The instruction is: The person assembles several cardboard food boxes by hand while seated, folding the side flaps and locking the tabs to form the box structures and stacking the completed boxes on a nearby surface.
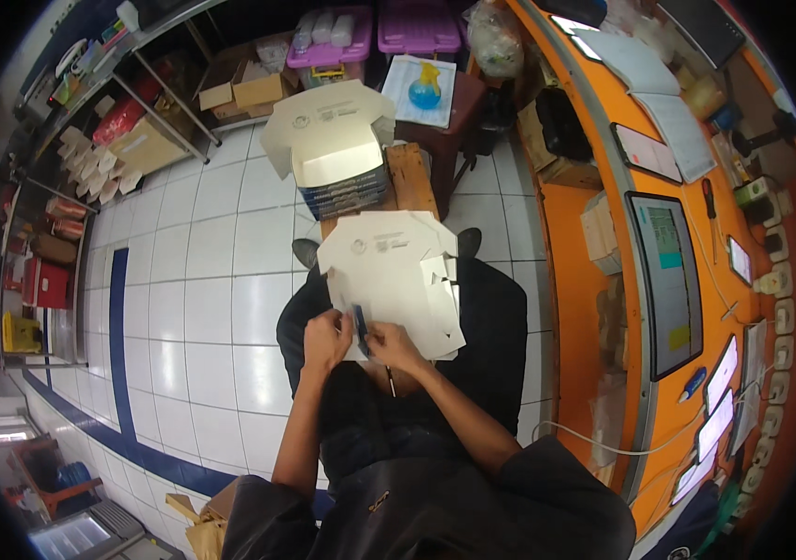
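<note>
A flat white cardboard box blank (370,271) with cut corners and slits lies across my lap. At its near left edge stands a narrow dark blue piece (360,322), and I cannot tell whether it is a raised flap or a separate item. My left hand (326,340) is closed at the left of this piece, fingertips pinched together. From the right, my right hand (392,344) grips it between thumb and fingers. Beyond the blank sits a stack of folded boxes (343,191), blue outside and white inside, the top one with its lid up.
A wooden bench (411,177) supports the stack. Behind it, a spray bottle (425,91) of blue liquid stands on a dark stool. At right runs an orange counter (622,317) with tablets, phones and a screwdriver. Shelving (160,79) and cardboard boxes (247,86) line the far left.
</note>
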Demonstrator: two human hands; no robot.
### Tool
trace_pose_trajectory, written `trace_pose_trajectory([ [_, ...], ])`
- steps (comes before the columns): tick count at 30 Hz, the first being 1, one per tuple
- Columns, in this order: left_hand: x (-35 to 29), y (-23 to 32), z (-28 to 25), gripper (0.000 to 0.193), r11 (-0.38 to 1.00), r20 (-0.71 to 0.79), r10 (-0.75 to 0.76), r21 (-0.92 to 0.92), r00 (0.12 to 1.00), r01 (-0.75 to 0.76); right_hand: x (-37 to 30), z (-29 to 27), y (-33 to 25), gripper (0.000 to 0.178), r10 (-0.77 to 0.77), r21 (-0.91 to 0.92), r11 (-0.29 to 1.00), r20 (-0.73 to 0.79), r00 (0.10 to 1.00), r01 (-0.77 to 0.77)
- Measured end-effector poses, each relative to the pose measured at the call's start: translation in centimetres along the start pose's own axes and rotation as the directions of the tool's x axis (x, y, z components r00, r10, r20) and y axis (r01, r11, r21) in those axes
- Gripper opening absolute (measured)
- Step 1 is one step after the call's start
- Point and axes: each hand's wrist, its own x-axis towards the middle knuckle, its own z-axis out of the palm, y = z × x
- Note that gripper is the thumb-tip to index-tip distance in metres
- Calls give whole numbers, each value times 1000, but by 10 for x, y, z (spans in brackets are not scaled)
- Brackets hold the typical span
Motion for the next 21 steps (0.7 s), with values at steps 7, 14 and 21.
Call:
trace_pose_trajectory([
  [7,51,7,-13,71,913,-86,-297,267,951,309,-9,6,-21,28,-16,-41,999,-143,990,10],
  [14,54,10,-8,33,989,-93,21,150,995,-7,-15,16,-28,27,45,106,994,-153,987,-29],
  [21,-20,17,9,19,969,-58,201,160,978,-189,-11,14,-22,23,2,4,1000,-85,996,-2],
])
